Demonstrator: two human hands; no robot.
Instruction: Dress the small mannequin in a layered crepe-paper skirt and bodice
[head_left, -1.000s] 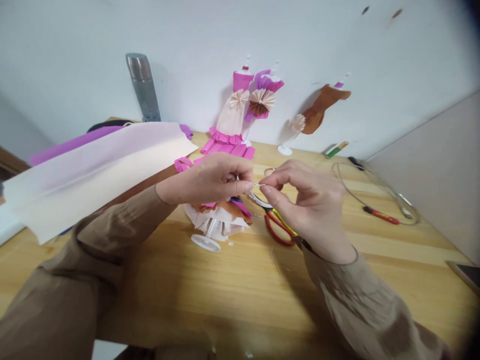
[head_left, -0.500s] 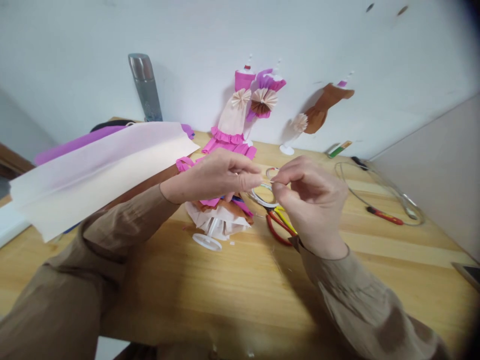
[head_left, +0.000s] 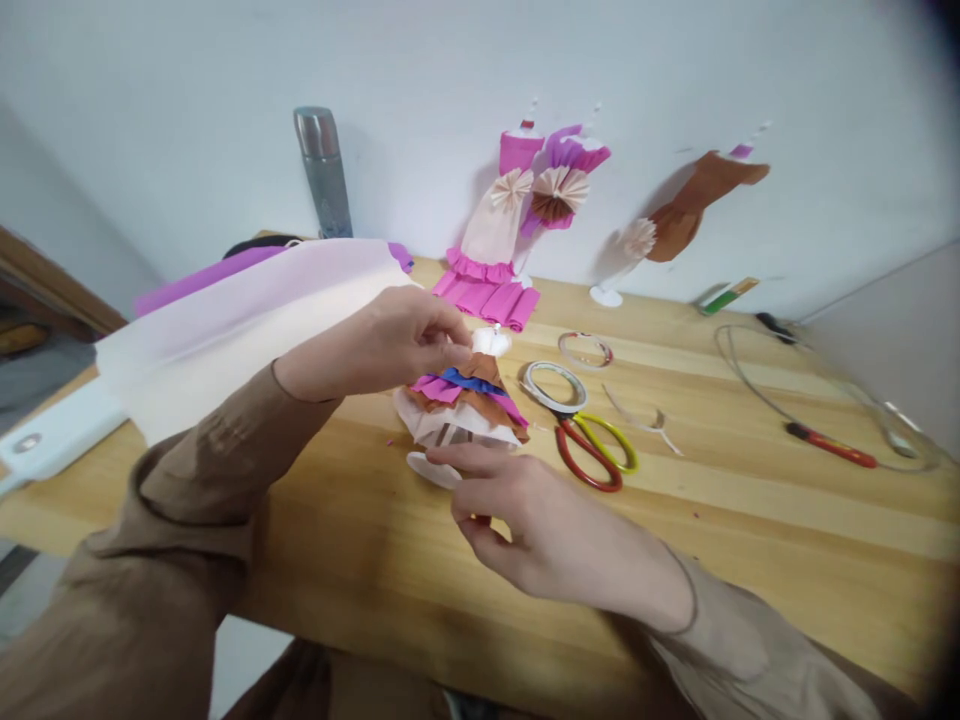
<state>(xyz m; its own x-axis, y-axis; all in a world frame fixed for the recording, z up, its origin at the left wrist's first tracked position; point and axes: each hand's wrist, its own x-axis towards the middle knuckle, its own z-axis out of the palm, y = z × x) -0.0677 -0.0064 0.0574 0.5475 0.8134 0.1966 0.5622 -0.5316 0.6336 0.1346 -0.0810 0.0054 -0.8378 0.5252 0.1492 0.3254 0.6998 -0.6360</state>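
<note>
A small mannequin [head_left: 466, 405] on a white round base stands on the wooden table [head_left: 750, 520], dressed in layered crepe paper: pink, blue, brown and cream ruffles. My left hand [head_left: 382, 342] pinches the white top of the mannequin at its bust. My right hand [head_left: 536, 525] lies low in front, its fingers reaching to the base and the hem of the skirt. Just to the right lie a tape roll [head_left: 553, 386] and red-and-yellow scissors [head_left: 596, 450].
Large sheets of cream and purple crepe paper [head_left: 247, 310] lie at left. Dressed mannequins [head_left: 510, 230] and a brown one [head_left: 675, 220] stand by the wall, with a metal flask [head_left: 322, 170]. A tape ring [head_left: 585, 350], wire loop [head_left: 810, 400], red tool [head_left: 829, 445] and glue stick [head_left: 724, 296] lie at right.
My hands have parted from pinching a small strip together. The left now holds the mannequin's top, the right has dropped to its base. A strip lies on the table by the scissors.
</note>
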